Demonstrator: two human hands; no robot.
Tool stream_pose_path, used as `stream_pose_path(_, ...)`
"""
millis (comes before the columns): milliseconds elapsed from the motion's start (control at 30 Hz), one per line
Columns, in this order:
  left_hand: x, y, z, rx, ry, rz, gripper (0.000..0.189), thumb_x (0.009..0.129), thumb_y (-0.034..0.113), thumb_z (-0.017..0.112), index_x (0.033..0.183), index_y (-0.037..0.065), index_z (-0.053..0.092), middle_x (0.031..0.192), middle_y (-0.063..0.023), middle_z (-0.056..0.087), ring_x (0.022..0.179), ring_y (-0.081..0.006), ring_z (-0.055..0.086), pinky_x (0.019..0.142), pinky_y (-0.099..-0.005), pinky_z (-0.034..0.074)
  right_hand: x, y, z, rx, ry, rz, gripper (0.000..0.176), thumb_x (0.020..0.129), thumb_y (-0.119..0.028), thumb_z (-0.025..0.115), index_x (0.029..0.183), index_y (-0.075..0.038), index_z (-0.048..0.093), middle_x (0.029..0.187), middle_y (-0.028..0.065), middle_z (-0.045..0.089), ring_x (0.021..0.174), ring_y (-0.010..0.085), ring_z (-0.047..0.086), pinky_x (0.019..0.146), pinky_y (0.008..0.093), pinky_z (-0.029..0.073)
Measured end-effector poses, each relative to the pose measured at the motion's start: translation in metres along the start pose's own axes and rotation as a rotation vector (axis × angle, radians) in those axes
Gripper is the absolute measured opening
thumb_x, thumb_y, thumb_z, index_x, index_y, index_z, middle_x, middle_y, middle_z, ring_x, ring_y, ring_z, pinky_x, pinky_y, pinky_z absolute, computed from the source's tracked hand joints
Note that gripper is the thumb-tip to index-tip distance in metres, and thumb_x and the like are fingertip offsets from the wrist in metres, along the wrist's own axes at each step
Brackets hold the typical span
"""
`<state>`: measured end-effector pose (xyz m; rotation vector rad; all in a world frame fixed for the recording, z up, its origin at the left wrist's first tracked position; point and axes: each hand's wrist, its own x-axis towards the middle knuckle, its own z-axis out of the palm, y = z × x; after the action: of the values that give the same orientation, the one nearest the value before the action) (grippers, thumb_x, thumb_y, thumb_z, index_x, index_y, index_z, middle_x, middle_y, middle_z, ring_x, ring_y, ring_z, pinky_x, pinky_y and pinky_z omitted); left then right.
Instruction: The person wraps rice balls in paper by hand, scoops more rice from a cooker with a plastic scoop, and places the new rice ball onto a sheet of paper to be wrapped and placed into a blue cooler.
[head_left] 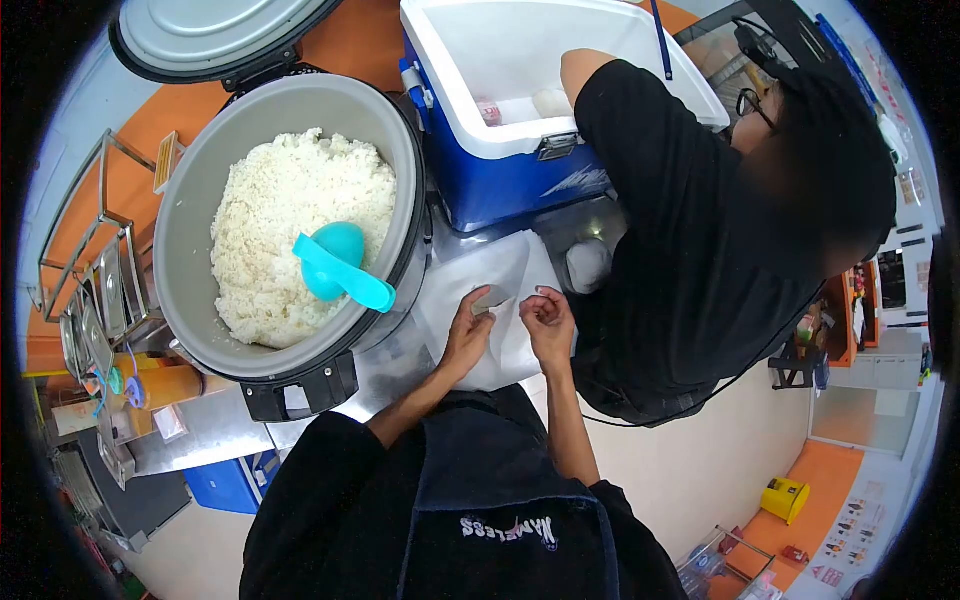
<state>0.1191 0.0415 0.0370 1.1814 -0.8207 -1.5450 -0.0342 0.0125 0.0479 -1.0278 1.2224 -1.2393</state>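
Observation:
Several sheets of thin white paper (508, 262) lie in front of me on the metal counter, the top one creased and partly lifted. My left hand (468, 335) grips the paper between thumb and fingers near its left side. At the right, my right hand (548, 325) pinches the paper's edge with curled fingertips. Just left of my hands stands a large rice cooker (175, 270), its pot filled with white rice (270, 200). A turquoise rice scoop (345, 275) rests on the rice, its handle toward the pot's rim.
The cooker's round lid (215, 30) is raised behind the pot. A blue and white cooler box (500, 185) stands open ahead. A co-worker in black (670, 240) leans close on my right, one arm reaching into it. A round white item (588, 265) sits beside the paper.

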Motion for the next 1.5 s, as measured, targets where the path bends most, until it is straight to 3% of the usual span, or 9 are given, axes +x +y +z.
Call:
stream_pose_path(233, -0.001, -0.002, 0.002, -0.029, -0.044, 0.044, 0.049, 0.093, 0.001, 0.048, 0.141, 0.009, 0.035, 0.093, -0.004, 0.057, 0.074, -0.0054, 0.048, 0.066, -0.0215, 0.041, -0.004, -0.005, 0.012, -0.348, -0.139, -0.112, 0.045, 0.08, 0.004, 0.07, 0.12, -0.001, 0.049, 0.09, 0.005, 0.061, 0.082, 0.0125, 0.06, 0.077, 0.0268, 0.051)
stream_pose_path(567, -0.004, 0.008, 0.007, -0.075, -0.029, -0.005, 0.048, 0.095, -0.002, 0.045, 0.14, 0.009, 0.034, 0.106, -0.0083, 0.058, 0.087, -0.0085, 0.055, 0.077, -0.0231, 0.044, 0.001, -0.002, 0.003, -0.148, -0.021, -0.129, 0.039, 0.081, 0.002, 0.068, 0.117, -0.001, 0.053, 0.09, 0.0048, 0.061, 0.08, 0.012, 0.06, 0.076, 0.0271, 0.052)
stream_pose_path(633, -0.004, 0.006, 0.008, -0.079, -0.042, 0.027, 0.048, 0.095, -0.002, 0.045, 0.14, 0.01, 0.034, 0.107, -0.0087, 0.059, 0.088, -0.009, 0.055, 0.078, -0.0235, 0.044, -0.002, -0.013, 0.012, -0.425, -0.051, -0.12, 0.042, 0.08, 0.002, 0.069, 0.118, -0.002, 0.052, 0.09, 0.0049, 0.062, 0.08, 0.0128, 0.06, 0.077, 0.0277, 0.052)
stream_pose_path(767, -0.005, 0.008, 0.007, -0.07, -0.037, 0.04, 0.049, 0.094, -0.001, 0.045, 0.141, 0.01, 0.034, 0.103, -0.0067, 0.058, 0.083, -0.0076, 0.053, 0.073, -0.0225, 0.043, 0.0, -0.009, 0.012, -0.501, -0.057, -0.147, 0.043, 0.079, 0.001, 0.07, 0.118, -0.002, 0.051, 0.092, 0.0058, 0.062, 0.081, 0.0133, 0.061, 0.077, 0.0278, 0.052)
stream_pose_path(933, -0.003, 0.005, 0.005, -0.114, 0.0, -0.02, 0.05, 0.093, 0.002, 0.049, 0.14, 0.011, 0.037, 0.084, 0.001, 0.052, 0.067, -0.0044, 0.042, 0.06, -0.0197, 0.035, 0.007, 0.008, 0.001, 0.023, 0.098, 0.034, 0.042, 0.078, 0.007, 0.066, 0.116, 0.0, 0.051, 0.091, 0.007, 0.063, 0.082, 0.0146, 0.062, 0.077, 0.0279, 0.052)
stream_pose_path(1067, -0.002, -0.001, 0.002, -0.101, 0.019, -0.054, 0.049, 0.092, 0.003, 0.049, 0.14, 0.01, 0.039, 0.08, 0.0029, 0.049, 0.066, -0.0043, 0.04, 0.059, -0.0195, 0.033, 0.003, 0.002, -0.024, 0.239, 0.231, 0.171, 0.02, 0.088, 0.0, 0.06, 0.107, 0.0, 0.055, 0.087, 0.0066, 0.061, 0.08, 0.0159, 0.062, 0.076, 0.0298, 0.053)
stream_pose_path(1267, -0.003, 0.004, 0.004, -0.096, 0.039, -0.04, 0.052, 0.089, 0.001, 0.047, 0.139, 0.008, 0.039, 0.076, 0.004, 0.045, 0.064, -0.0043, 0.036, 0.058, -0.0196, 0.031, -0.02, 0.03, -0.082, -0.192, 0.226, 0.208, 0.021, 0.091, -0.01, 0.06, 0.107, 0.004, 0.064, 0.091, 0.0117, 0.065, 0.079, 0.0202, 0.066, 0.074, 0.0313, 0.054)
stream_pose_path(1333, -0.002, 0.0, 0.002, -0.119, 0.023, -0.033, 0.05, 0.091, 0.002, 0.05, 0.139, 0.012, 0.041, 0.078, 0.0036, 0.046, 0.065, -0.0049, 0.038, 0.058, -0.0199, 0.033, -0.028, 0.027, -0.084, -0.747, 0.041, 0.008, 0.021, 0.088, -0.01, 0.064, 0.105, 0.003, 0.066, 0.093, 0.0147, 0.067, 0.079, 0.0234, 0.067, 0.073, 0.0332, 0.053)
stream_pose_path(1500, -0.003, 0.002, 0.003, -0.072, 0.017, -0.031, 0.05, 0.09, 0.0, 0.05, 0.138, 0.012, 0.042, 0.078, 0.0038, 0.046, 0.066, -0.0049, 0.039, 0.058, -0.0201, 0.033, -0.012, 0.025, -0.062, -0.853, 0.043, -0.016, 0.021, 0.086, -0.013, 0.065, 0.101, 0.002, 0.067, 0.093, 0.0178, 0.067, 0.082, 0.0304, 0.067, 0.075, 0.039, 0.053)
